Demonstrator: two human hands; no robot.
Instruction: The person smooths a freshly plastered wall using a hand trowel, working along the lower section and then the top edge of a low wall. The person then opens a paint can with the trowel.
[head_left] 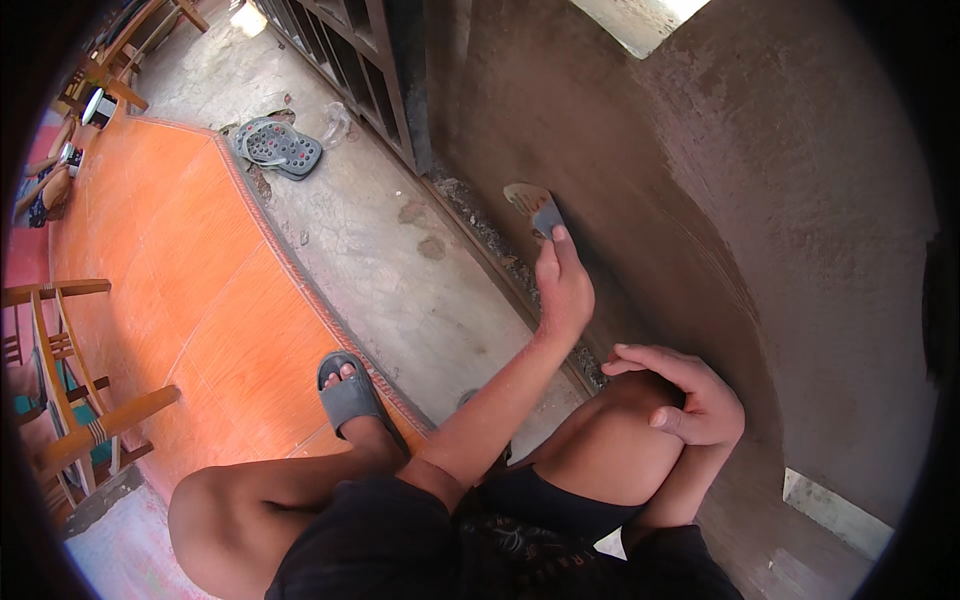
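Note:
I squat facing a brown, freshly plastered wall [760, 220]. My left hand [562, 285] reaches forward and grips a small grey trowel [532, 205], whose blade is pressed flat against the wall low down, near its base. My right hand [690, 395] rests on my right knee with the fingers curled over it and holds nothing. My left foot wears a grey slide sandal [347, 395] at the edge of the orange floor.
A rough concrete strip [400, 270] runs along the wall, with crumbs of mortar at its foot. Orange tiles [180, 270] lie to the left, with wooden chairs [70, 400] beyond. A pair of studded sandals [280, 148] sits by a dark wooden frame [370, 70].

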